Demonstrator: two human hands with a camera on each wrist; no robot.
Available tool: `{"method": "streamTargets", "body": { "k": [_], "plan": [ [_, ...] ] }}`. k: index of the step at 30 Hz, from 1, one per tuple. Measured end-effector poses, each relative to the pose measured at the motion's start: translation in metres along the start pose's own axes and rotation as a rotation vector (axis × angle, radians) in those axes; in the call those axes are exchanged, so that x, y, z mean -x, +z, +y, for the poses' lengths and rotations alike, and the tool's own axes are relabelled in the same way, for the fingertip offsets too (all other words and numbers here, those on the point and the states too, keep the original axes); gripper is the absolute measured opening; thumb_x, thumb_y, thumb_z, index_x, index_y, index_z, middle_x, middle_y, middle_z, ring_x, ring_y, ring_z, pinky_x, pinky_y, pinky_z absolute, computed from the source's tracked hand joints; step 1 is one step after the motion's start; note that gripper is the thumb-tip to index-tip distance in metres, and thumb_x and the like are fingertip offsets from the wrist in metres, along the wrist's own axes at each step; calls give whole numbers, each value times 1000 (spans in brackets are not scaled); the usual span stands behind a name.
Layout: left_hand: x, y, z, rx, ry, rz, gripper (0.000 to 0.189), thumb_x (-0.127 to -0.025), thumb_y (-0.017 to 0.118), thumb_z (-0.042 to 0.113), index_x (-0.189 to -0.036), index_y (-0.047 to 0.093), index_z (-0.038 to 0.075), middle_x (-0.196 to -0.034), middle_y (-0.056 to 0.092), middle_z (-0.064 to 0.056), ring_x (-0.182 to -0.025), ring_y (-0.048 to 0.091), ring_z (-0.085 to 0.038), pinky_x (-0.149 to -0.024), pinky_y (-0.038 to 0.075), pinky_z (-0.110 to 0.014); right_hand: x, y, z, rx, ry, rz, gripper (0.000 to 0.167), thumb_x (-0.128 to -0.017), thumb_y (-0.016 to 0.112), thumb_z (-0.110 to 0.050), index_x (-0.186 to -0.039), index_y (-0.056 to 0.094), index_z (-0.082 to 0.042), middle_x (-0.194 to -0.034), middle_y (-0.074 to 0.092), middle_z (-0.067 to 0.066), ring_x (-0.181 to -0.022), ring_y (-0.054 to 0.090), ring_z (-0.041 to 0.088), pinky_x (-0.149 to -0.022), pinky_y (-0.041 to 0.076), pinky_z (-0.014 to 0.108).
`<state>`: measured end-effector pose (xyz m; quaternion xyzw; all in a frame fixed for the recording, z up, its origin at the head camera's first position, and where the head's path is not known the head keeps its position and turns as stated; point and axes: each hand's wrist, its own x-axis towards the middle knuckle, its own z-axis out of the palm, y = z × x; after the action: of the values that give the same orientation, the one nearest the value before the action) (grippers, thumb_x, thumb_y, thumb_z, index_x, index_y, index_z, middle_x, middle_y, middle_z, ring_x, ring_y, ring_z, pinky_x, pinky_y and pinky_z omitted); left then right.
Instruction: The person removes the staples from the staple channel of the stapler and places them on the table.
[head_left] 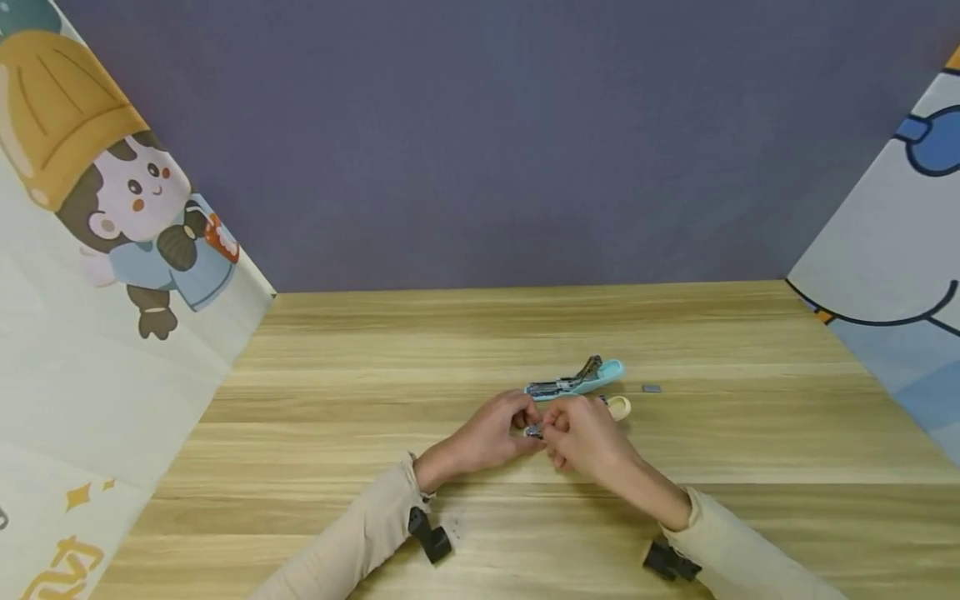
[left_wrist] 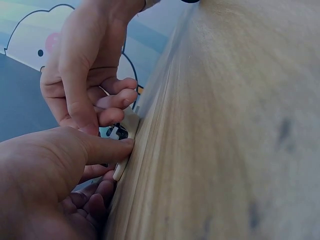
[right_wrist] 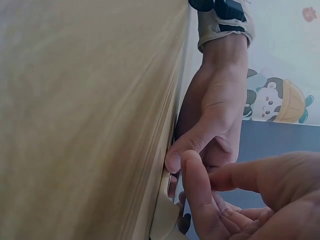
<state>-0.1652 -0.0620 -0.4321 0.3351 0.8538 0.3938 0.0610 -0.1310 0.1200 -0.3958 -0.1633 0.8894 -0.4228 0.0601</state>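
Note:
A cream stapler (head_left: 619, 407) lies on the table under both hands, most of it hidden in the head view. My left hand (head_left: 495, 432) grips its near end, the thumb pressed along the cream base (left_wrist: 119, 170) and the other fingers curled on the far side. From the right, my right hand (head_left: 588, 435) reaches over the stapler, thumb and forefinger pinching at its metal works (head_left: 534, 431). Dark and silvery parts (left_wrist: 117, 132) show between the hands in the left wrist view. Just behind the hands rests a light blue stapler (head_left: 603, 375), its metal arm raised.
A small grey strip of staples (head_left: 652, 388) lies to the right of the blue stapler. The wood-grain table (head_left: 337, 358) ends at a dark blue-grey panel (head_left: 480, 150). Cartoon-printed sheets (head_left: 82, 350) stand on both sides.

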Motion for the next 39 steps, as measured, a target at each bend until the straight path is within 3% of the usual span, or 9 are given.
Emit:
{"method": "streamTargets", "body": {
  "k": [13, 23, 29, 39],
  "plan": [
    [0, 2, -2, -1, -18, -7, 20, -85, 80, 13, -96, 64, 13, -93, 60, 2, -86, 54, -11, -76, 47, -19, -1, 0, 3, 12, -20, 23, 10, -85, 64, 5, -80, 64, -4, -58, 64, -2, -44, 60, 12, -40, 47, 25],
    [-2, 3, -4, -24, 1, 19, 19, -85, 80, 13, -92, 63, 13, -88, 57, 4, -83, 52, -10, -74, 46, -20, 9, -7, -12, 47, -23, 75, 7, -88, 64, -2, -84, 67, -7, -62, 65, -4, -48, 60, 9, -42, 46, 23],
    [-1, 3, -2, -24, -16, 11, 23, -83, 82, 13, -92, 61, 12, -87, 55, 3, -82, 51, -11, -72, 45, -19, 11, -14, -10, 10, -29, 87, 7, -90, 64, -1, -89, 69, -6, -67, 68, 0, -52, 64, 12, -47, 50, 24],
    [3, 1, 0, 9, -11, 0, 22, -82, 82, 11, -96, 65, 9, -92, 59, 1, -84, 54, -14, -73, 46, -19, 24, -42, -12, -59, 36, 114, 6, -95, 61, -4, -96, 67, -2, -73, 68, 6, -56, 65, 24, -51, 54, 29]
  ]
}}
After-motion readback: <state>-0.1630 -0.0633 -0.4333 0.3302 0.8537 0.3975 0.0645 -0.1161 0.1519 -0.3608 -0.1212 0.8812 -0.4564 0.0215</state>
